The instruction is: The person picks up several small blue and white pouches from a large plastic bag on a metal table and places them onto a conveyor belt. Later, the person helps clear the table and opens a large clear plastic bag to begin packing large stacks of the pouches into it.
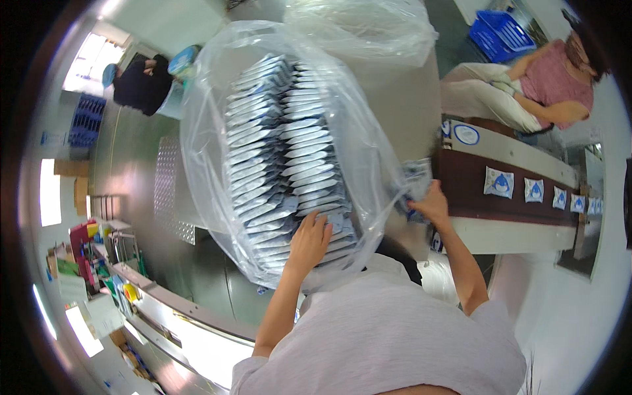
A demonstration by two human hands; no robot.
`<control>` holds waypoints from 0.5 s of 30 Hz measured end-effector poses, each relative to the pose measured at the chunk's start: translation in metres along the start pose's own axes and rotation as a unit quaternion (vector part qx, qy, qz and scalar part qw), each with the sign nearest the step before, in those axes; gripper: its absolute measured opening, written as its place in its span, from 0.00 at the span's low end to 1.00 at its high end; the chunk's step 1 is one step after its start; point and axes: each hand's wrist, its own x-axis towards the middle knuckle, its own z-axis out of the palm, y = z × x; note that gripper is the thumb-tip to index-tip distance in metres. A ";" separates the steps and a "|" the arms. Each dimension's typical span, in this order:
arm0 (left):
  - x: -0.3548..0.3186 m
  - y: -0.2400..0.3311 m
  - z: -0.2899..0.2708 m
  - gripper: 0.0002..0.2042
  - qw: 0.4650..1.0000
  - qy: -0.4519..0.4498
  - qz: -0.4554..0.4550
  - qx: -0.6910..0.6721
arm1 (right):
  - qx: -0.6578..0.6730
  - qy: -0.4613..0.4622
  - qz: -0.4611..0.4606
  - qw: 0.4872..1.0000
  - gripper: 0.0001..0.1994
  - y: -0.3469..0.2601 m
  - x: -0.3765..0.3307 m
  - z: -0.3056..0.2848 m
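Observation:
A large clear plastic bag (368, 125) lies open in front of me, with white-and-blue sealed packets (309, 141) standing on edge in two long rows inside it. My left hand (311, 240) rests on the near end of the rows, fingers stretched over the packets and holding none. To the right, just outside the bag's edge, my right hand (432, 204) is closed around a few white-and-blue packets (416, 172), slightly blurred. Their exact count cannot be made out. This hand is beside the near end of a dark conveyor belt (471, 181).
Single flat packets (499, 182) lie spaced along the belt. A seated person in a pink top (556, 82) is beyond it, near a blue basket (501, 36). More clear plastic bagging (362, 26) lies at the far end. Another person in black (141, 85) is at far left.

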 end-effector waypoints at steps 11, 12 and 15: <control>0.030 -0.066 0.008 0.24 0.939 0.183 -0.161 -0.241 | 0.466 -0.098 -0.356 0.804 0.33 -0.211 -0.052 -0.062; 0.029 -0.079 0.011 0.24 0.907 0.183 -0.156 -0.345 | 0.409 -0.081 -0.386 0.823 0.34 -0.230 -0.053 -0.055; 0.029 -0.058 -0.027 0.26 0.589 0.212 -0.262 -0.734 | -0.016 0.096 -0.453 0.886 0.39 -0.257 -0.043 -0.023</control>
